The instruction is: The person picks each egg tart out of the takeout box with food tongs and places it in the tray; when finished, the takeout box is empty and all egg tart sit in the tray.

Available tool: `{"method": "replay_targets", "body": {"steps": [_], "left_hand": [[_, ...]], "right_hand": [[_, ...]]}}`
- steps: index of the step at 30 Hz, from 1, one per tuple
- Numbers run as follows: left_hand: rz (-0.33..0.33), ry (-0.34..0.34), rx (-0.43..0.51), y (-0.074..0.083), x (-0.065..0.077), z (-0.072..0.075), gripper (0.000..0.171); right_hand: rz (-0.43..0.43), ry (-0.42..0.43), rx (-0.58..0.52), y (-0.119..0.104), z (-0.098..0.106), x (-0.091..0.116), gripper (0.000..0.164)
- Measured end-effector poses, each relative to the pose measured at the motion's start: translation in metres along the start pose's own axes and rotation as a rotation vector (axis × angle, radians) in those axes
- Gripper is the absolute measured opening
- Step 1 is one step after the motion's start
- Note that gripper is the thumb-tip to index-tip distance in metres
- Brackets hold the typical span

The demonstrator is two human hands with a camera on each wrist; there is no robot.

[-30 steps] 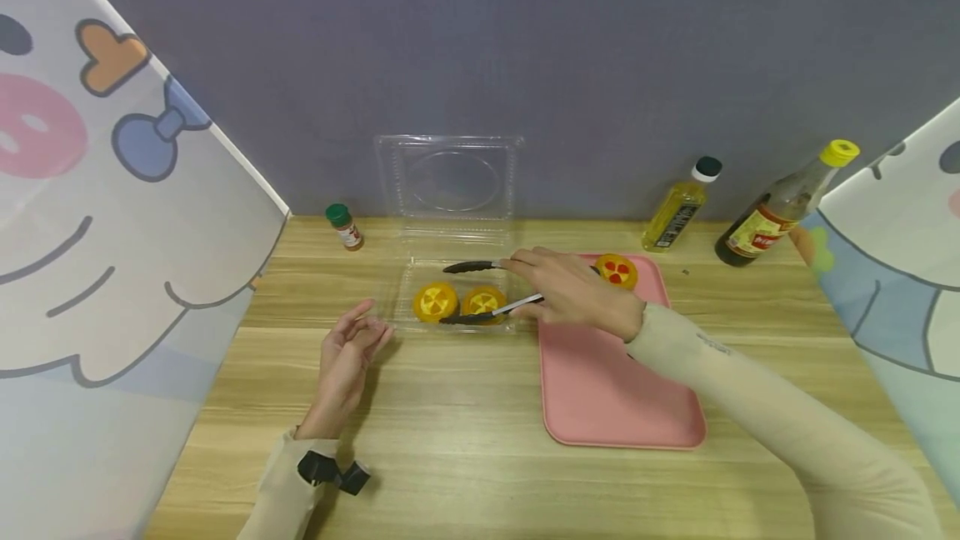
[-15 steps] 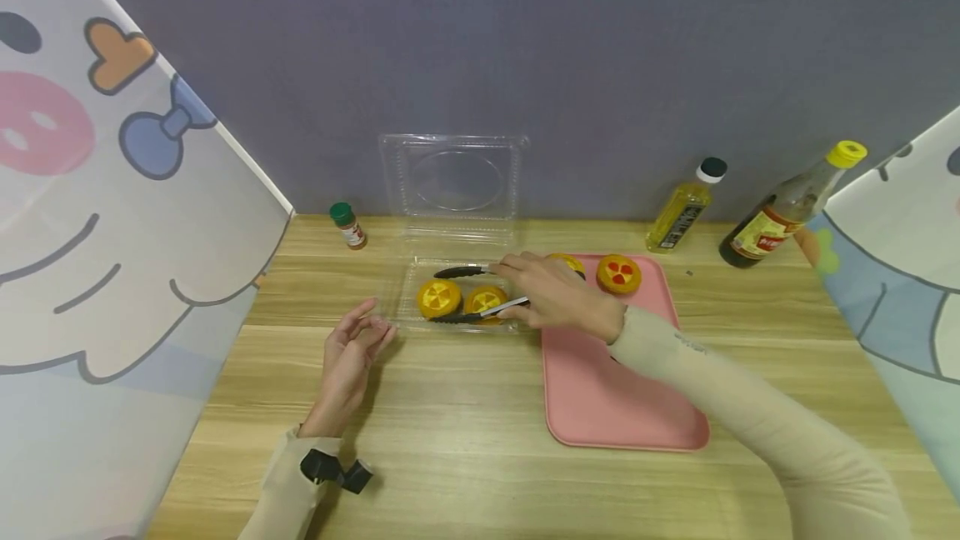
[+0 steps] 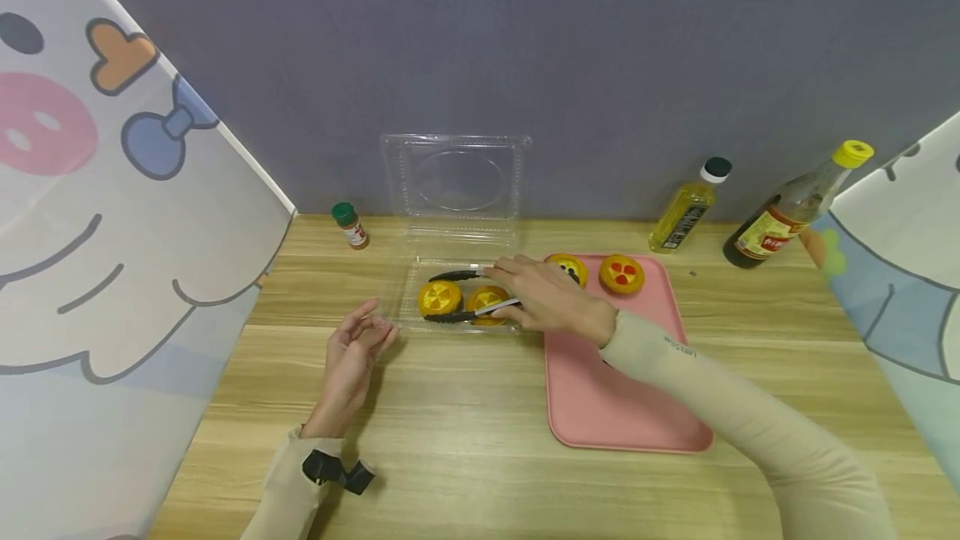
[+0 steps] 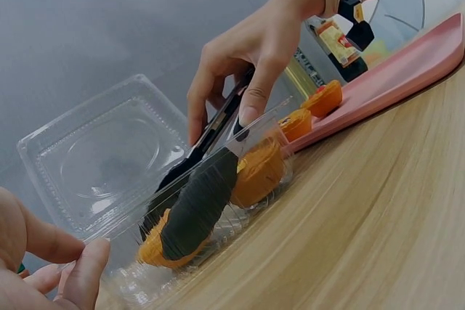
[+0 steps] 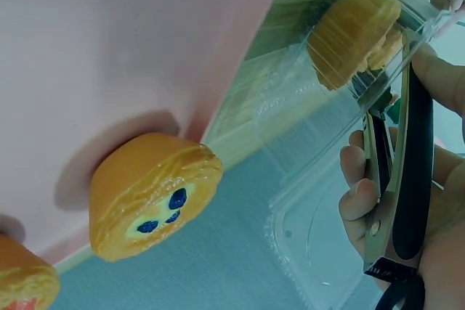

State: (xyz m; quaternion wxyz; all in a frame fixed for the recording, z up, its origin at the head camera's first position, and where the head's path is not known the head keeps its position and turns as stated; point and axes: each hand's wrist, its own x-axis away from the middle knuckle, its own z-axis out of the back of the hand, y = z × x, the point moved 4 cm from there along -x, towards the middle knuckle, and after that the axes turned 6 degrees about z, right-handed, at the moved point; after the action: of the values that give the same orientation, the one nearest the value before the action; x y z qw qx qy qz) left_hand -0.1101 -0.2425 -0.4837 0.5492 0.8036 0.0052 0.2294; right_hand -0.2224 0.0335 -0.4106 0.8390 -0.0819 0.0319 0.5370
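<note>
My right hand (image 3: 543,294) grips black-and-silver tongs (image 5: 414,150), reaching over the hinged clear plastic box (image 3: 453,170). The tong heads (image 4: 200,205) stand apart on either side of the left egg tart (image 3: 439,298) inside the box. Beside it, the right egg tart (image 3: 487,301) sits partly beneath the tong arms; both have yellow fruit-like tops. At the box's left front corner, my left hand (image 3: 348,365) pinches the rim between thumb and forefinger, as the left wrist view shows. The box lid stands raised at the back.
A pink tray (image 3: 622,407) lies to the right, bearing a blueberry-topped tart (image 5: 149,194) and a red-topped tart (image 3: 622,274). Behind it stand an oil bottle (image 3: 682,215) and a dark sauce bottle (image 3: 768,232). A green-capped spice jar (image 3: 351,226) is at the back left.
My right hand has moved left with the tongs, whose heads now reach alongside the left tart. The blueberry-topped tart on the tray has come into view. My left hand stays at the box corner.
</note>
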Motion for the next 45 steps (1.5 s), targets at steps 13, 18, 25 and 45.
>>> {"method": "replay_targets", "body": {"steps": [13, 18, 25, 45], "left_hand": [[0.002, -0.017, -0.019, 0.0, 0.002, 0.001, 0.055], [0.011, -0.014, -0.019, -0.001, 0.001, 0.001, 0.055], [0.009, -0.015, -0.022, 0.0, 0.002, 0.0, 0.055], [-0.01, -0.016, -0.013, 0.001, 0.004, 0.0, 0.054]], "right_hand": [[-0.01, 0.056, 0.038, -0.007, -0.008, 0.005, 0.067], [-0.014, 0.082, 0.065, -0.01, -0.01, 0.008, 0.068], [-0.017, 0.104, 0.084, -0.012, -0.01, 0.01, 0.064], [-0.129, 0.153, 0.053, -0.008, 0.007, 0.034, 0.066]]}}
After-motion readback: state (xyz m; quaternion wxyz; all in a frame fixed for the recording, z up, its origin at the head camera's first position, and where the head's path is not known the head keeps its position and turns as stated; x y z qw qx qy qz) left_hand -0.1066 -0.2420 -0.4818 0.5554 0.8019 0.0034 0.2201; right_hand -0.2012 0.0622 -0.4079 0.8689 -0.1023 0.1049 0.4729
